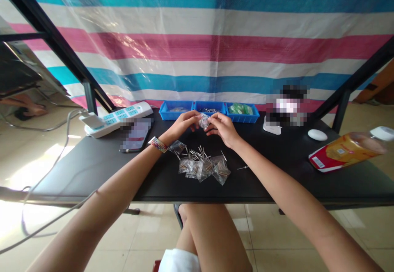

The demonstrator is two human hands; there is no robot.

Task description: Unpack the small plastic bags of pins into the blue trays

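Note:
Between my two hands is a small clear plastic bag, pinched from both sides just in front of the blue bins. My left hand, with a woven band at the wrist, grips its left side; my right hand has fingers closed on its right side. What the bag contains is too small to make out. Below my hands on the black table lie several filled clear bags and a loose heap of thin metal pins. One more pin lies apart, beside my right forearm.
Three joined blue bins stand at the back: a left bin, a middle bin with metal pieces, and a right bin with green packets. A power strip, phone, white oval object and lying bottle surround them.

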